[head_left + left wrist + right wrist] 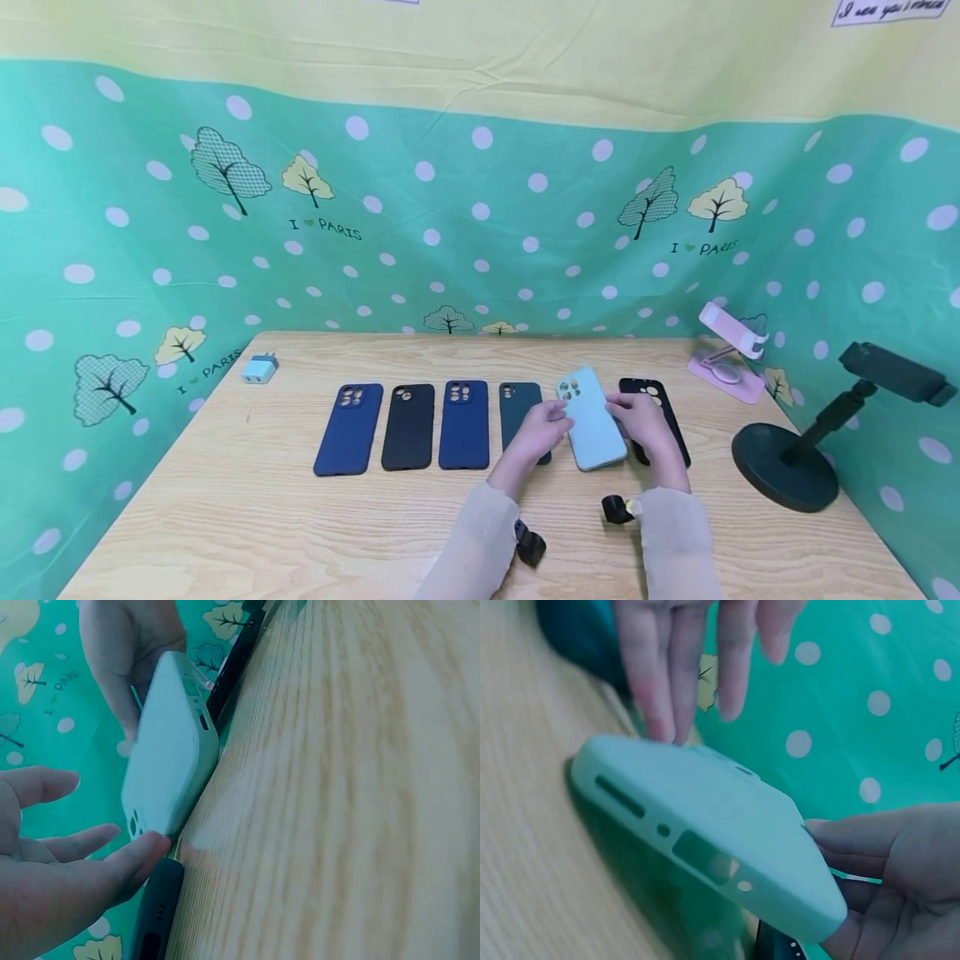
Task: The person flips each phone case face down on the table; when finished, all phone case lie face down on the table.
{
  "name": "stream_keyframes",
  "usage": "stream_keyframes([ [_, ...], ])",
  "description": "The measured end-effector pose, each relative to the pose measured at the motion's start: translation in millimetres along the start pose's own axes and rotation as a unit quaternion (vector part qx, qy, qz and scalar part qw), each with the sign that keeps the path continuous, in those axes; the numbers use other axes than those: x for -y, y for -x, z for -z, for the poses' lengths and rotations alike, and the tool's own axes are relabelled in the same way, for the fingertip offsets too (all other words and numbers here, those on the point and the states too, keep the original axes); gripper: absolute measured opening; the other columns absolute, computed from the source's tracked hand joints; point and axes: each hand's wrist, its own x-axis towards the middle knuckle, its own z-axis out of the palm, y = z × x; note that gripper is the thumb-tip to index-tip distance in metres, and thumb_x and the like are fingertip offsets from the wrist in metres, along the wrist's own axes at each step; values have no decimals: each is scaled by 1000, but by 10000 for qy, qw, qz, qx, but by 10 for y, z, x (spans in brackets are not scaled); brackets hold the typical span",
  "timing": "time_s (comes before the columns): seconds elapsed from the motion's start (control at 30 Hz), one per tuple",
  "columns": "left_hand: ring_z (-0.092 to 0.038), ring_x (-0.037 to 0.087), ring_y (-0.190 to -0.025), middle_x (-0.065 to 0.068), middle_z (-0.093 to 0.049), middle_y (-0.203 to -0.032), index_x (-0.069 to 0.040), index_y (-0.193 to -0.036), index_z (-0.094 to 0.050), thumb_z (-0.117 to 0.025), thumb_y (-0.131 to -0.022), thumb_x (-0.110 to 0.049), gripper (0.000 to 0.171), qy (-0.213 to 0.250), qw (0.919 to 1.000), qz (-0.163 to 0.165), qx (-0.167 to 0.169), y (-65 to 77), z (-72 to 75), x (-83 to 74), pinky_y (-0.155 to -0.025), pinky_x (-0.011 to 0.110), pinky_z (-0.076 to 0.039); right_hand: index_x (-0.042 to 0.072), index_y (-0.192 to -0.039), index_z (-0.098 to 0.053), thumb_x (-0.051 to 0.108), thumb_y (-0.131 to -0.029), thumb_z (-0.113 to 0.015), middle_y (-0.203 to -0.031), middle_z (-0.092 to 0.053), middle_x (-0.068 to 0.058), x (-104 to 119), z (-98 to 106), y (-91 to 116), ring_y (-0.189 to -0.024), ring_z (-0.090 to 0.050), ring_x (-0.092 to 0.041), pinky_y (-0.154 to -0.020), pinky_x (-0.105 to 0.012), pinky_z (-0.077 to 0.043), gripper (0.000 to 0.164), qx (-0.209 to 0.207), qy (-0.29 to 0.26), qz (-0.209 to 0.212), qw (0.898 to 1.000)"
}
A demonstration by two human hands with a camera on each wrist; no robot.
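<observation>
A light blue phone case (596, 429) lies tilted between the two hands, its camera cutouts at the far end. My right hand (643, 421) pinches its right edge, the thumb on the back and fingers underneath, as the right wrist view shows. At the left edge, my left hand (542, 427) touches the case with extended fingers. Beneath the left hand is a dark green phone case (517, 404), partly covered. A black phone case (678, 437) lies behind the right hand, also partly hidden. In the right wrist view, the near end of the light blue case (705, 802) stands off the table.
Further left in the row lie a blue case (348, 433), a black case (408, 429) and another blue case (463, 429). A charger plug (259, 368) sits at the back left. A pink stand (726, 375) and a black stand (783, 467) occupy the right side.
</observation>
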Motion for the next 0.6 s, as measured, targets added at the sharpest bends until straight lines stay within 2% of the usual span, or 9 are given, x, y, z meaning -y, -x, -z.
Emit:
stream_keyframes([
  [0.13, -52, 37, -128, 27, -52, -138, 3, -139, -47, -56, -96, -15, 47, -150, 9999, -37, -37, 6, 9, -9, -102, 45, -50, -4, -127, -60, 15, -99, -52, -131, -58, -27, -28, -22, -26, -112, -60, -37, -87, -45, -52, 35, -214, 578, 144, 9980],
  [0.27, -50, 38, -130, 27, -50, -140, 2, -139, -47, -56, -96, -16, 48, -284, 9995, -90, -74, 12, 20, -17, -106, 48, -46, -7, -122, -62, 9, -96, -55, -118, -65, -26, -19, -60, -24, -103, -63, -35, -83, -45, -54, 31, -176, 946, 305, 9949],
  [0.47, -47, 38, -133, 28, -47, -143, 3, -140, -45, -53, -97, -16, 47, -289, 9995, -123, -65, 24, 25, -21, -109, 49, -43, -9, -119, -63, 7, -94, -57, -110, -67, -24, 18, -113, -9, -98, -63, -32, -83, -44, -53, 30, -74, 1265, 350, 9913],
  [0.6, -45, 39, -134, 27, -45, -144, 2, -140, -46, -53, -97, -16, 47, -287, 9994, -142, -87, 26, 24, -28, -109, 49, -43, -8, -117, -64, 7, -92, -60, -101, -69, -20, 32, -121, 4, -85, -63, -23, -73, -38, -53, 29, -51, 1273, 335, 9913],
])
